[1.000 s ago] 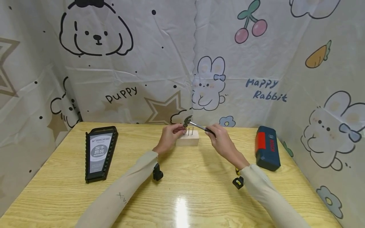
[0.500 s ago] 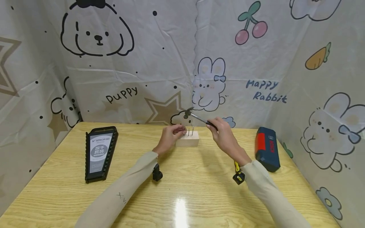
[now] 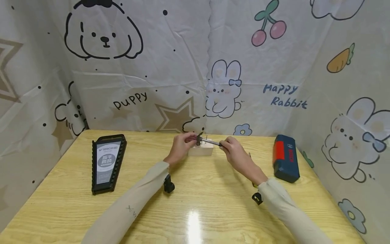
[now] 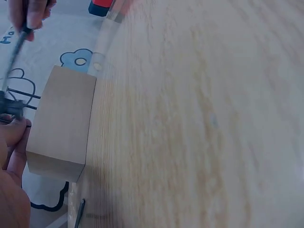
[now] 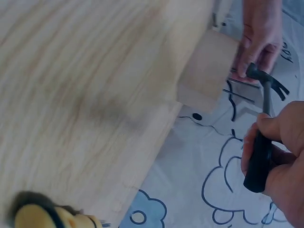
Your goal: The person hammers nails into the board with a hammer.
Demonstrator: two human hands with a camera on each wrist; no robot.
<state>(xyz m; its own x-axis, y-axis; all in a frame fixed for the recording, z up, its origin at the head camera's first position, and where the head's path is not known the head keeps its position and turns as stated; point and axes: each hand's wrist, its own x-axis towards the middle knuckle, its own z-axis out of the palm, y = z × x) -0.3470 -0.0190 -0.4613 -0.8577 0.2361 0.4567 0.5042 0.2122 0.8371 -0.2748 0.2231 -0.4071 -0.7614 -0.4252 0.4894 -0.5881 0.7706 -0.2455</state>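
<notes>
A pale wooden block [image 3: 202, 151] lies near the table's back edge, with two nails [image 5: 242, 90] standing up from its top. At the block's left end my left hand [image 3: 180, 146] pinches another nail, mostly hidden by the fingers; its tip end [image 4: 28, 126] shows in the left wrist view. My right hand [image 3: 239, 156] grips a claw hammer [image 5: 259, 161] by its black handle. The hammer head [image 5: 259, 73] is down at the left fingertips, over the pinched nail; whether it touches the nail I cannot tell.
A black wrench-set holder [image 3: 106, 164] lies at the left and a blue-and-red Bosch case [image 3: 286, 158] at the right. A yellow-and-black handled tool [image 5: 40, 216] lies under my right forearm. A small dark metal piece [image 4: 80, 213] is near the block. Printed cloth hangs behind.
The hammer head rose off the left fingertips half a second ago and has come down to them again. My left hand and the block have stayed in place.
</notes>
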